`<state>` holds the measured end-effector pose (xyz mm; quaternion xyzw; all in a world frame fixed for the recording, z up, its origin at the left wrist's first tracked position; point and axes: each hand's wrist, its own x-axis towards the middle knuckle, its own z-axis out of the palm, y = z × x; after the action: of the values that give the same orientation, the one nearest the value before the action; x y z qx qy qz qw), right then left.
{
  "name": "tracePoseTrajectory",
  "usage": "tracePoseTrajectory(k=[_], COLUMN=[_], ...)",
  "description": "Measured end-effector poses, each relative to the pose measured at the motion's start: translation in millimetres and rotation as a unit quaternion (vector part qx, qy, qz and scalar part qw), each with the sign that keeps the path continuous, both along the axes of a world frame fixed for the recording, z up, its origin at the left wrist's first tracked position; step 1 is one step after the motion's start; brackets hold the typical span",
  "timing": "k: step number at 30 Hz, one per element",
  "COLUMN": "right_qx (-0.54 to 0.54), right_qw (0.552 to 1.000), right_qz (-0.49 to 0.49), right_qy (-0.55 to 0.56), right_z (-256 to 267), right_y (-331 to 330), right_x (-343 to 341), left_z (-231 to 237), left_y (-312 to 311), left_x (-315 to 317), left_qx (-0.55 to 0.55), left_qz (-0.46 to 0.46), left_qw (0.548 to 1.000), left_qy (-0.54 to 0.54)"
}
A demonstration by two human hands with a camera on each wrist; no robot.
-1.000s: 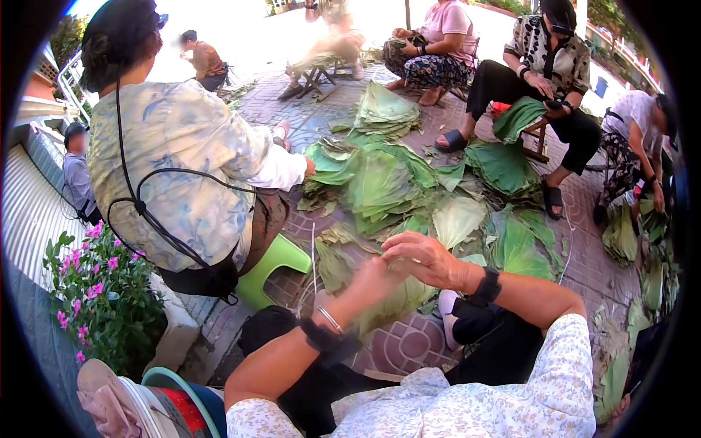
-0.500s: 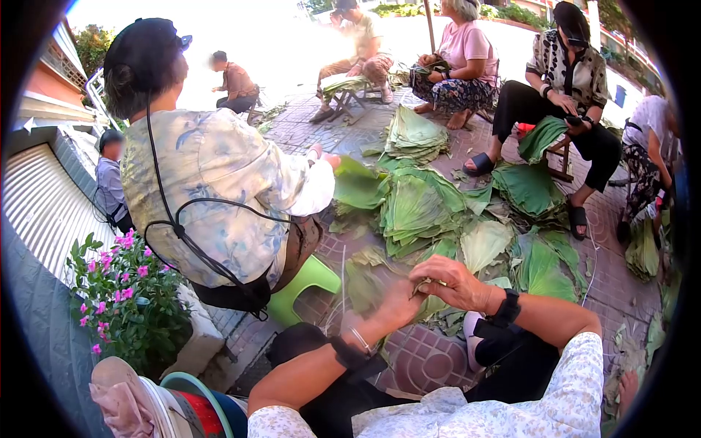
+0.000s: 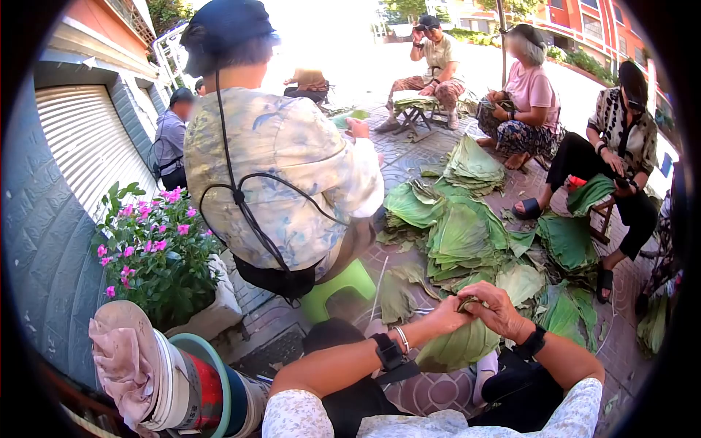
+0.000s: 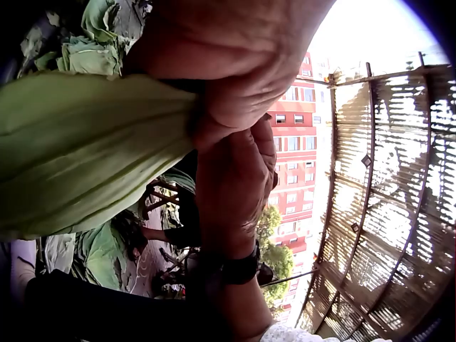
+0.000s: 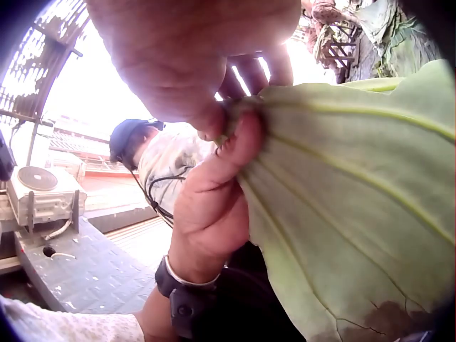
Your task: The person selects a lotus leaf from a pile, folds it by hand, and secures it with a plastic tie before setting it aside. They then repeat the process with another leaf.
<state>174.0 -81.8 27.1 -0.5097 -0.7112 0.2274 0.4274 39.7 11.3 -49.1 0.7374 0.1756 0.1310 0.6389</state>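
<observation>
Green leaf (image 3: 458,349) is hanging from the left hand (image 3: 445,317) and the right hand (image 3: 496,312), narrow end uppermost

Right of centre in the lower half of the head view, the two hands are meeting at the gathered end of one large leaf. Its broad part is spreading below them, the long axis running from that pinched end down and a little toward the lower left of the frame. In the left wrist view the leaf is reaching from the middle out to the left edge; in the right wrist view it is fanning from the middle toward the right edge, veins slanting to the lower right.

Neither hand is nearer: both are touching the same end. The left hand is pinching narrowly, its thumb (image 5: 247,139) pressing where the veins are drawing together. The right hand is curling its fingers over that end from the opposite side, gripping it too, though its exact fingertip contact is hidden. Being held at one end only, the leaf is probably leaving its broad part free to swing.

Farther up the frame from the hands, a leaf pile (image 3: 467,237) is lying on the paving (image 3: 431,392). A green stool (image 3: 352,278) is standing toward the left, apart from the held leaf.
</observation>
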Motion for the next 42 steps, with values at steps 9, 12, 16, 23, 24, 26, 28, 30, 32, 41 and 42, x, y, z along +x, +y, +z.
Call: tracePoseTrajectory(k=[9,12,16,23,24,26,28,30,32,41,42], right_qx=[0.022,0.022,-0.005,-0.067,-0.091,-0.123,-0.128,-0.152,-0.165,-0.207,-0.204], right_qw=[1.000,1.000,1.000,0.997,0.995,0.990,0.990,0.986,0.981,0.977,0.978], right_qz=[0.000,0.000,0.000,0.007,0.013,0.027,0.023,0.015,-0.006,-0.002,-0.004], right_qy=[-0.013,-0.015,-0.026,0.020,0.034,0.071,0.058,0.069,0.103,0.046,0.039], right_z=[-1,-1,4,-39,-42,-46,-42,-42,-47,-97,-104], right_y=[7,8,7,4,4,3,3,0,-4,-12,-14], right_x=[-1,-3,-6,-15,-15,-18,-20,-23,-30,-28,-26], left_z=[6,2,3,-20,11,19,16,37,40,48,63], left_y=[3,3,-1,-7,-17,-19,-18,-19,-9,13,15], left_x=[0,0,-4,-18,-26,-34,-37,-39,-42,-64,-63], left_qx=[0.122,0.117,0.123,-0.005,-0.052,-0.117,-0.114,-0.116,0.053,0.312,0.296], left_qz=[0.016,0.030,0.069,0.009,0.019,0.020,0.030,0.006,-0.012,0.089,0.091], left_qw=[0.992,0.993,0.990,0.996,0.997,0.992,0.992,0.993,0.992,0.933,0.935], left_qy=[-0.001,0.002,-0.026,-0.091,-0.056,0.037,0.031,0.036,0.111,0.156,0.170])
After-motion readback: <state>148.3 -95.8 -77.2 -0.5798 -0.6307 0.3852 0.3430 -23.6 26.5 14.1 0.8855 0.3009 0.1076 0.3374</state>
